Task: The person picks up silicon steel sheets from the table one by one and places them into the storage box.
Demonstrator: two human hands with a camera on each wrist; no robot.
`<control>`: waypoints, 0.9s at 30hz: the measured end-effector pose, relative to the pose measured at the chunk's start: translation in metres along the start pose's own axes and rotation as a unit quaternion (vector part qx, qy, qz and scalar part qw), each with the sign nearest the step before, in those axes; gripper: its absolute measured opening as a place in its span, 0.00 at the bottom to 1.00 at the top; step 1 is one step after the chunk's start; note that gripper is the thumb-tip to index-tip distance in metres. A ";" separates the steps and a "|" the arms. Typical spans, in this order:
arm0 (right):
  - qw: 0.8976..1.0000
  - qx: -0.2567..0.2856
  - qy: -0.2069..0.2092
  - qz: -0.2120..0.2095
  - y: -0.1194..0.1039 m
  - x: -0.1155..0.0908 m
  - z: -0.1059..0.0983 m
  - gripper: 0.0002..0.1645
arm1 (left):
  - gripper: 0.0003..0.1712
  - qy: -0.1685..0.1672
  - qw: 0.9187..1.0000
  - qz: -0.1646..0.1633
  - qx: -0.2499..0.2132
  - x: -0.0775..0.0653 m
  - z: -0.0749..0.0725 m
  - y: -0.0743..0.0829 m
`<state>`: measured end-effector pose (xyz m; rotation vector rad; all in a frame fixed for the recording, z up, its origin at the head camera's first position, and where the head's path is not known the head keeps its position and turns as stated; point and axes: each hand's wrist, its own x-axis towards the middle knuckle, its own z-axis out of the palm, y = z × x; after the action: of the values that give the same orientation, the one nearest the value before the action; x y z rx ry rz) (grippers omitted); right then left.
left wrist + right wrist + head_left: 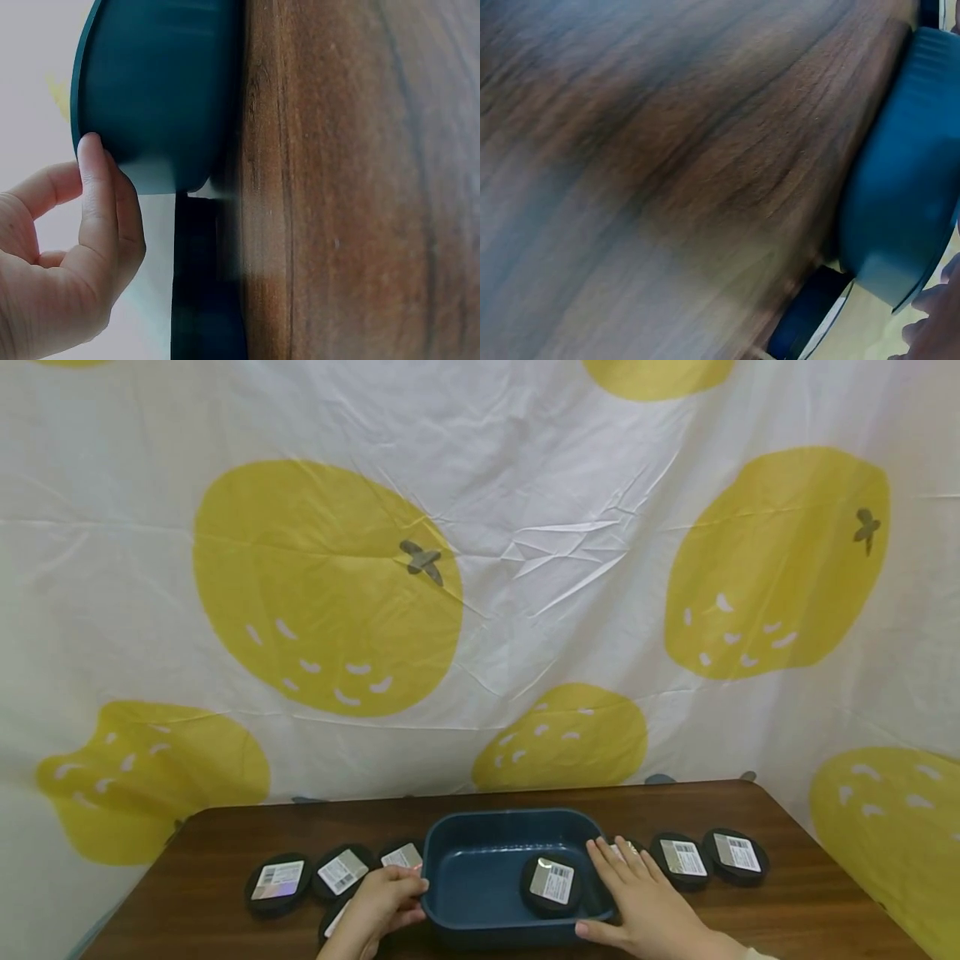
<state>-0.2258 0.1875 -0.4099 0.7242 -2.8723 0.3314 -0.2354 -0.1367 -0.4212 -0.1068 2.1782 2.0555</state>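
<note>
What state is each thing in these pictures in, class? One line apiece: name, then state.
Dish: upright, uncovered
Tub in the dish: flat, label up
Tubs left of the dish: labels up, some partly hidden
Tubs right of the dish: labels up
Left hand: pinching the dish's rim
Right hand: outstretched
Cloth: hanging, creased
</note>
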 end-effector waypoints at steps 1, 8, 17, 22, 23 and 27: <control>1.000 0.000 0.001 -0.001 0.001 -0.001 0.001 0.56 | 0.15 0.001 1.000 0.000 0.000 0.000 0.000 0.000; 1.000 0.028 0.008 -0.006 0.009 -0.003 0.001 0.52 | 0.16 0.003 1.000 -0.003 0.001 0.000 0.000 -0.001; 1.000 0.012 -0.012 -0.001 0.020 -0.012 0.000 0.53 | 0.15 -0.001 1.000 -0.010 -0.004 0.001 -0.001 -0.001; 1.000 0.000 0.006 0.009 0.026 -0.019 0.000 0.53 | 0.15 -0.005 1.000 -0.012 -0.006 0.000 -0.001 -0.001; 1.000 0.001 0.008 0.011 0.027 -0.020 -0.001 0.53 | 0.15 -0.005 1.000 -0.013 -0.007 0.000 -0.002 -0.001; 1.000 -0.006 0.027 0.010 0.032 -0.024 0.000 0.53 | 0.15 -0.008 1.000 -0.010 -0.008 0.001 -0.002 -0.001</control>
<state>-0.2199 0.2256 -0.4200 0.6747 -2.8298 0.3313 -0.2360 -0.1383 -0.4217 -0.1144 2.1423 2.0573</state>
